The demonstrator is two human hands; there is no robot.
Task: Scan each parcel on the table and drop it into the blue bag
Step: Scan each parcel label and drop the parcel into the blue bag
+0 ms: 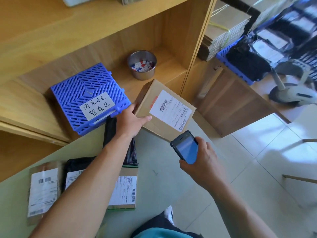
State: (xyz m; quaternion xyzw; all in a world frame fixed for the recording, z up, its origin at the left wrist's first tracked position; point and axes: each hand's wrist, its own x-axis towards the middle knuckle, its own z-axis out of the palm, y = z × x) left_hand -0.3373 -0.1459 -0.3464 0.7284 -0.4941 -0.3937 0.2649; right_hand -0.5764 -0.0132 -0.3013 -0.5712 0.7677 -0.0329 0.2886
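Observation:
My left hand (130, 121) grips the left edge of a brown cardboard parcel (155, 122) with a white barcode label, at the far corner of the pale green table (163, 177). My right hand (202, 162) holds a dark handheld scanner (186, 147), its blue screen lit, just in front of that parcel. More parcels lie near the table's left side: a brown one (42, 189), a black bag (75, 167) and a brown box (125, 191), partly under my left forearm. I cannot make out a blue bag.
A blue plastic grid crate (85, 97) with a handwritten label sits on the wooden shelf, beside a metal cup (142, 65) of paper scraps. At the right are stacked flat cardboard (226, 31), a blue crate of dark parcels (247, 60) and a fan base (289, 95) on the tiled floor.

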